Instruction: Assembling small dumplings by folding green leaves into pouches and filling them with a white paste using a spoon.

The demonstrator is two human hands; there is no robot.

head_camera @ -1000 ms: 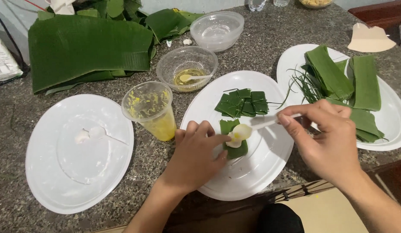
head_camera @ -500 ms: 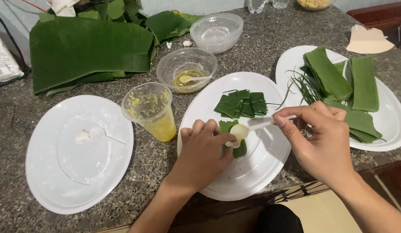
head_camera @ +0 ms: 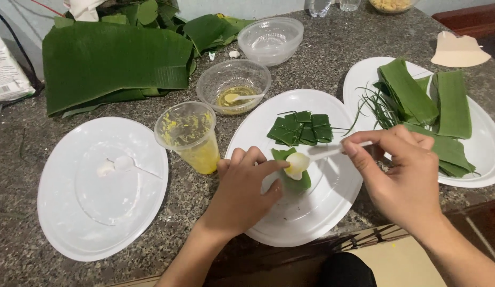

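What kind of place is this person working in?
Most likely a home kitchen or food-preparation counter. A speckled stone countertop holds banana leaves, white plates and a glass bowl with a spoon, while both hands work over small cut leaf squares.

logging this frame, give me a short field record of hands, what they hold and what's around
left hand: fingertips on a pale dough ball on a small leaf piece
right hand: pinching a white plastic spoon at the ball
surface: middle white plate
nearby: plastic cup with yellow filling, stack of cut leaf squares, folded leaf strips
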